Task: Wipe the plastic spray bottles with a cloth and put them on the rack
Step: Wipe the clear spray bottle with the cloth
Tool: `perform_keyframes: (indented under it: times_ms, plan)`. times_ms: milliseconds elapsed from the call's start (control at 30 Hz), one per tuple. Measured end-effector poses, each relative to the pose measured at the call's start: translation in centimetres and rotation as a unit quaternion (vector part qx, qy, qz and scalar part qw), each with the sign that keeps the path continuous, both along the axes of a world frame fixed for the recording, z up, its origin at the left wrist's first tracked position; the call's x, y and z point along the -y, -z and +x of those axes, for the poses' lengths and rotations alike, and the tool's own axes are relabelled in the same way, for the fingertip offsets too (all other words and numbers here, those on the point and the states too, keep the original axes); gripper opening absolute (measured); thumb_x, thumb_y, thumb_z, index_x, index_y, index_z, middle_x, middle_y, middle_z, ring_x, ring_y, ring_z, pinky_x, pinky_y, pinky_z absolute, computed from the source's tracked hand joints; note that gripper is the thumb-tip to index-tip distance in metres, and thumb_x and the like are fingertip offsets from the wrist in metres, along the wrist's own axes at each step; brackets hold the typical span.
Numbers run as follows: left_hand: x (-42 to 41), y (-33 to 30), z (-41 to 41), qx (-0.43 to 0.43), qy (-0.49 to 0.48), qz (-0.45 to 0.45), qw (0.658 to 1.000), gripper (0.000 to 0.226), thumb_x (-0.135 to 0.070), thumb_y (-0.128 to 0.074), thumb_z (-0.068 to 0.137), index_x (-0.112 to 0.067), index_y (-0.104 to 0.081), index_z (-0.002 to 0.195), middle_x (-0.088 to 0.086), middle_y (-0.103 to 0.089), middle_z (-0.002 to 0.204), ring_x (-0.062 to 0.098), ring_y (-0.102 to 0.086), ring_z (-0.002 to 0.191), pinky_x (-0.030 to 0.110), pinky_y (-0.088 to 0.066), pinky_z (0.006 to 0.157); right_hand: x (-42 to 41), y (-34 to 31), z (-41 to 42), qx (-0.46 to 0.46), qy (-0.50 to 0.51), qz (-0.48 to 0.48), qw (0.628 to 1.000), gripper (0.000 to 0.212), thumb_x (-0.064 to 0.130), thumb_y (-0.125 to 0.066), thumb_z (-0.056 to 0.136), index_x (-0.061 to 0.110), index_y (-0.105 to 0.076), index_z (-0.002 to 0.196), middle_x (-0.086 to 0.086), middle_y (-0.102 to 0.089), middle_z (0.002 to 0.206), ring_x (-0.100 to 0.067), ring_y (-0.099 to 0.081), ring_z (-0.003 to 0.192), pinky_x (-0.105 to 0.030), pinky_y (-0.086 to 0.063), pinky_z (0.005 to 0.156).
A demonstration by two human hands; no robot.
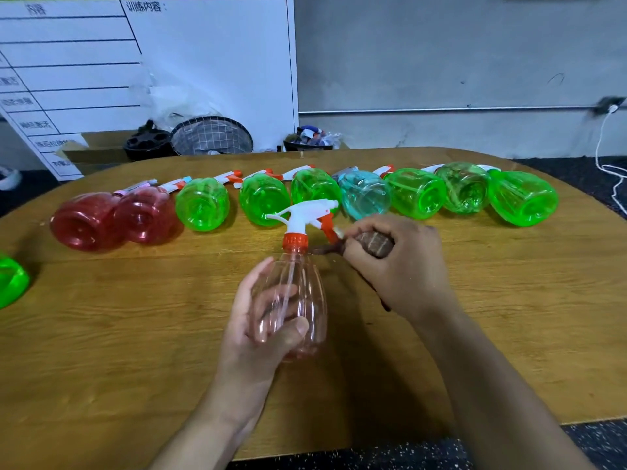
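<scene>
This looks like a workroom or training space in an office-type building, not a home. At ten o'clock a large whiteboard [146, 62] ruled into rows and printed with Chinese headings leans against a bare grey wall [441, 62], with a cardboard box [98, 150], a wire basket [212, 135] and other stored odds and ends on the floor at its foot. A plain wooden table [101, 334] fills the middle, and at two o'clock a white cable [602, 147] hangs from a wall socket [610, 105].
</scene>
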State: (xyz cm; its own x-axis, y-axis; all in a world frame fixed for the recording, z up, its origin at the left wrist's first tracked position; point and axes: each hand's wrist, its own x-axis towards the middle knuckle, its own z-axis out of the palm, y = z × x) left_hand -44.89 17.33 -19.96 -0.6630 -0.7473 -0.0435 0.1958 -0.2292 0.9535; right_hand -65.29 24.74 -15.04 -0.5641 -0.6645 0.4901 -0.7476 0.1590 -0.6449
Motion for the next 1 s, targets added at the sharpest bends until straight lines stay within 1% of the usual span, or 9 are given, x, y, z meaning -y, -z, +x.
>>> perform_keyframes:
  times_ms: [67, 167, 267, 333, 433, 500, 567, 867, 1000]
  plan:
    - [-0.2, 0.1, 0.0, 0.001, 0.01, -0.008, 1.0, 0.1, -0.025, -0.091, 0.057, -0.039, -0.051, 0.147, 0.006, -0.074, 0.129, 0.027, -0.074, 0.116, 0.037, -0.065, 0.081, 0.1, -0.2, 0.3, -0.004, 0.006, -0.078, 0.997, 0.013, 0.033, -0.075, 0.093, 0.03, -0.08, 0.105, 0.016, -0.075, 0.097, -0.001, -0.069, 0.088, -0.024, -0.058, 0.075]
    - [-0.4, 0.1, -0.1, 0.004, 0.022, -0.012, 1.0, 0.099, -0.023, -0.089, 0.058, -0.036, -0.049, 0.148, 0.004, -0.074, 0.127, 0.026, -0.074, 0.116, 0.035, -0.065, 0.079, 0.7, 0.4, 0.5, -0.029, 0.01, -0.063, 0.998, 0.023, 0.037, -0.074, 0.096, 0.028, -0.077, 0.117, 0.012, -0.075, 0.108, -0.001, -0.068, 0.098, -0.026, -0.057, 0.085]
    - [-0.2, 0.0, 0.0, 0.0, 0.003, -0.005, 1.0, 0.097, -0.027, -0.088, 0.059, -0.037, -0.05, 0.148, 0.006, -0.074, 0.129, 0.027, -0.074, 0.116, 0.04, -0.066, 0.08, 1.0, 1.1, 0.7, -0.036, -0.023, -0.002, 0.999, 0.02, 0.037, -0.076, 0.093, 0.032, -0.078, 0.112, 0.016, -0.075, 0.108, -0.002, -0.069, 0.098, -0.034, -0.059, 0.086]
    - [0.1, 0.0, 0.0, -0.006, -0.014, 0.004, 1.0, 0.094, -0.029, -0.088, 0.06, -0.038, -0.053, 0.147, 0.008, -0.074, 0.131, 0.029, -0.073, 0.118, 0.043, -0.066, 0.083, 0.9, 0.8, 0.7, 0.0, -0.056, 0.026, 0.998, 0.011, 0.031, -0.079, 0.088, 0.033, -0.079, 0.098, 0.02, -0.075, 0.094, 0.0, -0.069, 0.086, -0.026, -0.056, 0.074]
    - [0.1, 0.0, 0.1, -0.003, -0.009, 0.011, 1.0, 0.094, -0.029, -0.088, 0.059, -0.04, -0.054, 0.145, 0.007, -0.074, 0.131, 0.029, -0.073, 0.117, 0.039, -0.065, 0.078, 0.7, 0.2, -0.1, 0.188, -0.081, -0.004, 0.979, 0.011, 0.016, -0.079, 0.086, 0.024, -0.077, 0.078, 0.01, -0.076, 0.078, -0.005, -0.069, 0.072, -0.027, -0.055, 0.068]
    - [0.1, 0.1, 0.1, -0.001, -0.001, 0.009, 1.0, 0.094, -0.026, -0.089, 0.057, -0.042, -0.055, 0.143, 0.008, -0.073, 0.131, 0.029, -0.074, 0.116, 0.037, -0.065, 0.077, 0.5, -0.3, -0.5, 0.336, -0.052, -0.1, 0.935, 0.013, 0.01, -0.076, 0.091, 0.018, -0.078, 0.08, -0.001, -0.078, 0.084, -0.014, -0.071, 0.078, -0.033, -0.059, 0.075]
    - [0.1, 0.2, 0.1, 0.003, 0.005, 0.001, 1.0, 0.095, -0.024, -0.089, 0.057, -0.041, -0.054, 0.144, 0.008, -0.073, 0.131, 0.028, -0.074, 0.116, 0.035, -0.064, 0.077, 0.3, -0.8, -0.6, 0.416, -0.013, -0.191, 0.889, 0.005, 0.011, -0.074, 0.094, 0.013, -0.078, 0.093, 0.001, -0.077, 0.089, -0.007, -0.07, 0.079, -0.022, -0.056, 0.071]
    - [-0.2, 0.2, 0.1, 0.009, 0.044, -0.035, 0.998, 0.102, -0.02, -0.089, 0.057, -0.031, -0.048, 0.15, 0.005, -0.074, 0.13, 0.026, -0.075, 0.116, 0.035, -0.064, 0.082, 0.9, -0.2, 0.0, 0.416, 0.014, -0.177, 0.892, 0.006, 0.011, -0.074, 0.096, 0.017, -0.077, 0.097, 0.006, -0.078, 0.079, -0.011, -0.072, 0.064, -0.026, -0.059, 0.054]
    - [-0.2, 0.2, 0.1, 0.009, 0.046, -0.037, 0.998, 0.103, -0.02, -0.089, 0.058, -0.032, -0.048, 0.151, 0.005, -0.073, 0.132, 0.027, -0.073, 0.118, 0.034, -0.064, 0.082, 0.7, -0.4, 0.2, 0.441, -0.013, -0.203, 0.874, 0.007, 0.013, -0.071, 0.097, 0.015, -0.077, 0.101, 0.005, -0.079, 0.086, -0.009, -0.074, 0.073, -0.022, -0.058, 0.06]
